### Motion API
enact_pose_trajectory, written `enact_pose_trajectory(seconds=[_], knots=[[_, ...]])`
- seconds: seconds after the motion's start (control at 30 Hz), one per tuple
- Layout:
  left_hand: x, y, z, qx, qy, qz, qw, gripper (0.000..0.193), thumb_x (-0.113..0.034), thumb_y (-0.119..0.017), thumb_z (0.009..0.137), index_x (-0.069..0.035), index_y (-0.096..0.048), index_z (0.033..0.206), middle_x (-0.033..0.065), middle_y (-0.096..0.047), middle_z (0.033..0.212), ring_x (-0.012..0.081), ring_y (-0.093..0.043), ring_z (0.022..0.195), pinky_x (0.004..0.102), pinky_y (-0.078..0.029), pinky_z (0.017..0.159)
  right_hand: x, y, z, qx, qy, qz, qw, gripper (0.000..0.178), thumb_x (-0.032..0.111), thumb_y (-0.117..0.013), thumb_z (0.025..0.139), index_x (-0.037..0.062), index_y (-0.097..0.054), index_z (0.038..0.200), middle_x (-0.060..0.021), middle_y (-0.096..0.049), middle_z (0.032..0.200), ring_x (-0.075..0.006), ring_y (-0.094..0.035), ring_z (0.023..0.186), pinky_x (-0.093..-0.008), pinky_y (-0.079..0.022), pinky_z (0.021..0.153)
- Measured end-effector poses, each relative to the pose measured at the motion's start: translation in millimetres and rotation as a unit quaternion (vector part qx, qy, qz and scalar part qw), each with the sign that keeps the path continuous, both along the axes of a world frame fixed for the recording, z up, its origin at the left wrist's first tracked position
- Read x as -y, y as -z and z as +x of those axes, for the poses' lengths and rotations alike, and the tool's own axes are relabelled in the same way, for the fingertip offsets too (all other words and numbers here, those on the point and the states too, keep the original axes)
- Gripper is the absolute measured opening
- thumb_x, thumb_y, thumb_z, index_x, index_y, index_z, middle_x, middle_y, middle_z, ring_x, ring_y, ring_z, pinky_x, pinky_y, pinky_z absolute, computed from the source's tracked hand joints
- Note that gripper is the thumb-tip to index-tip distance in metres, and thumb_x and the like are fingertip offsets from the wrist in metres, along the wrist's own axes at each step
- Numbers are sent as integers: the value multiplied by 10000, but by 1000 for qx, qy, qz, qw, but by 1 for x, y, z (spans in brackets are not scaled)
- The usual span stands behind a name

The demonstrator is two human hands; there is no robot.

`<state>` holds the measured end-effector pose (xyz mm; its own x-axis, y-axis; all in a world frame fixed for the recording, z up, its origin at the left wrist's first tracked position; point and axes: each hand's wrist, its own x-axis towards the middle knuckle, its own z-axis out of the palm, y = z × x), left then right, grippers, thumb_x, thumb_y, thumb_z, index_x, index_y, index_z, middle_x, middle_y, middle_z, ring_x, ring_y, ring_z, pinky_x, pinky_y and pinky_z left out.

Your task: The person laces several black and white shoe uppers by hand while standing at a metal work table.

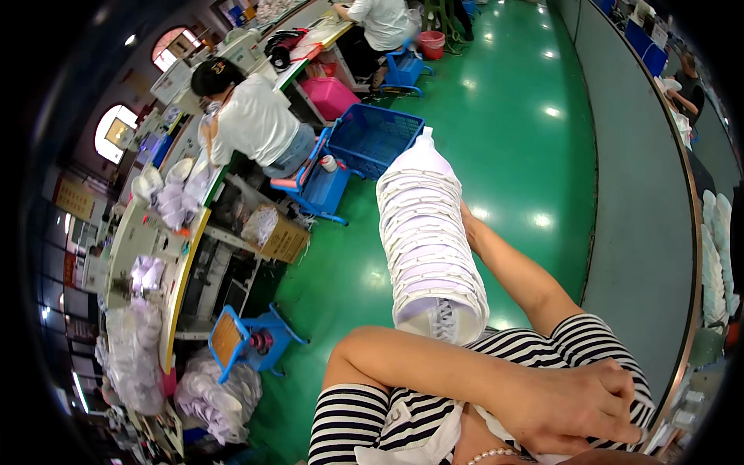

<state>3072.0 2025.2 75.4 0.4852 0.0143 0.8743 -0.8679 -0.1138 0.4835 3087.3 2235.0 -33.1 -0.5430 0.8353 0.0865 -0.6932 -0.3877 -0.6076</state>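
A long nested stack of white and pale lilac shoe uppers [428, 232] rises in front of me, with grey laces showing in the nearest one. My right hand [469, 226] supports it from behind on the right side, its fingers hidden by the stack. Across my chest lies my left forearm, below the stack's near end. My left hand [577, 404] rests against the black-and-white striped sleeve [601, 345] at my right shoulder. Its fingers are curled, and what they grip, if anything, is hidden.
Worktables with sewing machines line the left, where a person in white [256, 116] sits. A blue crate [372, 139], a blue-framed stool [260, 341] and a cardboard box [283, 239] stand by the green floor [511, 116]. A grey partition [635, 194] runs along the right.
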Motion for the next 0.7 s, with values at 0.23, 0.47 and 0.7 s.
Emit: enact_pose_trajectory(seconds=[0.23,0.47,0.7], knots=[[-183,-31,-4,-1,56,110,992,594,-181,-649,808,28,-448,1327,171,-502,1277,403,-409,1228,506,-331,1024,-159,-15,44,26,55,13,998,842,731,-331,917,111,-366,1486,-103,-468,1458,-251,-475,1315,-434,-391,1100],[-320,-37,29,111,-28,91,989,547,-470,-470,936,-6,-573,1209,132,-624,1134,298,-572,1061,458,-407,911,-286,-8,74,17,62,-5,998,837,728,-334,919,112,-368,1485,-103,-470,1457,-250,-476,1314,-435,-391,1099],[-472,-15,42,-117,-93,41,988,642,-341,-605,853,-13,-415,1371,206,-429,1381,396,-410,1251,504,-322,1057,-435,7,82,22,-21,-22,999,832,725,-337,921,112,-370,1484,-103,-472,1455,-250,-478,1312,-436,-392,1098]])
